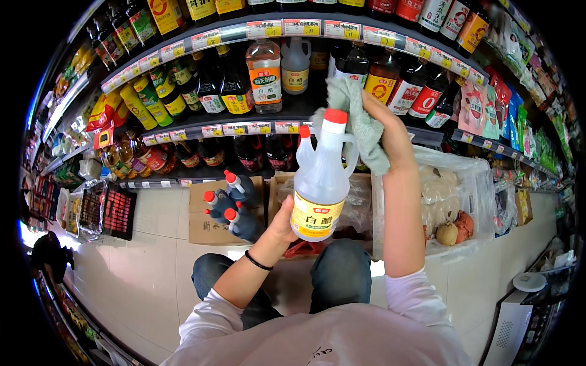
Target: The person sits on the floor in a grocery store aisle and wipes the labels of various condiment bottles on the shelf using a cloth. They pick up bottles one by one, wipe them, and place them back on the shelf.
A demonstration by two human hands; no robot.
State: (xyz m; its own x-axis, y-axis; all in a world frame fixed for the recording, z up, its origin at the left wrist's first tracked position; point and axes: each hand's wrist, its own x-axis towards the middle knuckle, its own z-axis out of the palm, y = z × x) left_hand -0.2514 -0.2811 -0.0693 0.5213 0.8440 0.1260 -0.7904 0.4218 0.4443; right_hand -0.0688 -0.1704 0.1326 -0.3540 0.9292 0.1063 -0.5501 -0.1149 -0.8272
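Observation:
A white plastic vinegar jug (pixel 319 196) with a red cap, a red-tipped spout and a yellow label stands roughly upright in my left hand (pixel 283 222), which grips it low on its left side. My right hand (pixel 389 132) holds a crumpled grey-green cloth (pixel 361 123) beside the jug's neck and handle. Behind them, on the middle shelf, are a clear bottle with an orange label (pixel 264 78) and a similar white jug (pixel 295 68). Several dark jugs with red caps (pixel 242 224) are grouped on a cardboard box (pixel 201 224) at the lower left.
Price-tagged shelf edges (pixel 206 131) curve across in front, with sauce bottles (pixel 233 87) behind them. A plastic-lined box (pixel 476 201) of produce sits to the right on the floor. Black crates (pixel 120 212) stand left. My knees (pixel 341 270) are close to the boxes.

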